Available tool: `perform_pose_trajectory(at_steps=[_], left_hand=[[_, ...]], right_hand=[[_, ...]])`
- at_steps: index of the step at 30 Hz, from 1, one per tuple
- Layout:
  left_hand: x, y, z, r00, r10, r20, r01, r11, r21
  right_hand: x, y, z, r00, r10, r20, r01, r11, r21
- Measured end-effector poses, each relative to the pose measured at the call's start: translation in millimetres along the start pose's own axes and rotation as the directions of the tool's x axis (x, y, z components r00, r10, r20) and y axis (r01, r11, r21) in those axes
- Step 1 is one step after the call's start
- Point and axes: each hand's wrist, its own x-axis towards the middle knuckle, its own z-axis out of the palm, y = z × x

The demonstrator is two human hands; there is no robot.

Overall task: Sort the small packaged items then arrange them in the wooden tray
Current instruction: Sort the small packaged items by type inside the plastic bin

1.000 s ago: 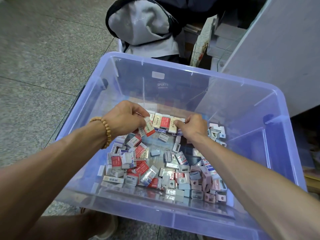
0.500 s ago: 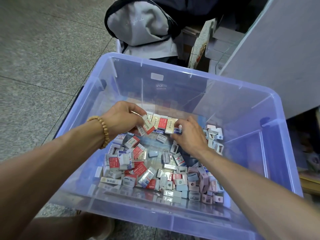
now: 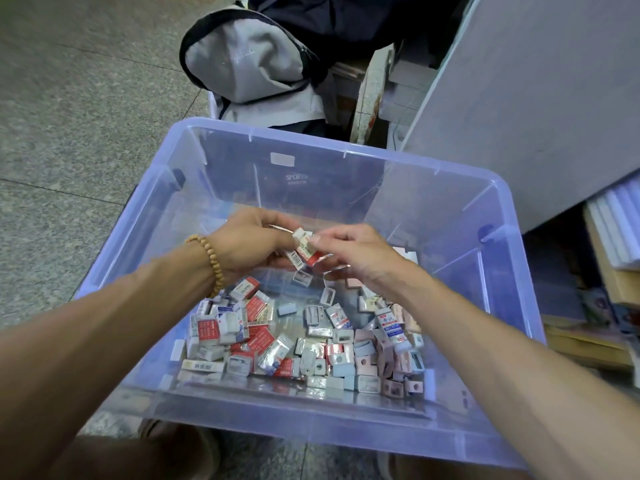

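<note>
Packaged items [image 3: 304,249] pinched by left hand [image 3: 251,242] and right hand [image 3: 353,252] above bin [image 3: 450,188].

Looks like a small stationery shop or its stockroom: speckled grey stone floor [image 3: 69,133], a clear bluish plastic storage bin [image 3: 346,431] full of small boxed erasers and sharpeners [image 3: 294,341], and stacked white notebooks [image 3: 616,230] (shelved right).

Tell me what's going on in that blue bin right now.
A person is sorting small packaged items. Both hands, left hand and right hand, hold a red-and-white packet between them above the loose pile lying in the clear blue plastic bin. No wooden tray is in view.
</note>
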Motion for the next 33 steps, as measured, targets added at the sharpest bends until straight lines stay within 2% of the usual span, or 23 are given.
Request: perform_pose_trajectory(at_steps=[1, 2, 3, 5, 8, 10, 13, 18, 25, 29, 33], left_hand=[[0, 1, 5, 1.000, 0.004, 0.017, -0.003, 0.999, -0.047], [1, 3, 9, 1.000, 0.007, 0.028, -0.005, 0.996, -0.085], [1, 4, 13, 0.999, 0.009, 0.033, -0.005, 0.995, -0.099], [2, 5, 17, 0.999, -0.001, 0.042, 0.003, 0.998, -0.055], [6, 3, 18, 0.999, -0.035, 0.027, 0.035, 0.999, 0.010], [10, -1, 16, 0.999, -0.029, -0.016, 0.031, 0.995, 0.095], [15, -5, 10, 0.999, 0.006, -0.048, 0.002, 0.985, 0.174], [20, -7, 5, 0.999, 0.006, -0.046, 0.001, 0.989, 0.148], [25, -6, 6, 0.999, 0.000, -0.051, 0.009, 0.983, 0.183], [28, -7, 7, 0.999, 0.003, -0.033, 0.003, 0.987, 0.164], [29, -6, 10, 1.000, 0.014, -0.019, -0.011, 0.989, 0.148]], right_hand=[[-5, -1, -2, 0.998, 0.010, 0.066, -0.012, 0.999, 0.032], [-9, 1, -6, 0.997, 0.009, 0.075, -0.012, 0.999, 0.039], [-10, 5, -11, 1.000, 0.012, 0.027, -0.013, 0.999, 0.045], [-8, 13, -27, 0.983, 0.064, -0.170, -0.048, 0.994, 0.102], [4, 29, -46, 0.858, 0.160, -0.488, -0.141, 0.987, 0.076], [10, 36, -45, 0.814, 0.165, -0.557, -0.211, 0.977, -0.019], [21, 37, -38, 0.823, 0.139, -0.550, -0.272, 0.947, -0.168], [40, 41, -29, 0.853, 0.131, -0.505, -0.319, 0.897, -0.307], [43, 49, -35, 0.886, 0.079, -0.458, -0.278, 0.880, -0.386], [42, 47, -34, 0.907, -0.023, -0.421, -0.229, 0.811, -0.538], [41, 47, -34, 0.924, 0.009, -0.382, -0.229, 0.812, -0.536]])
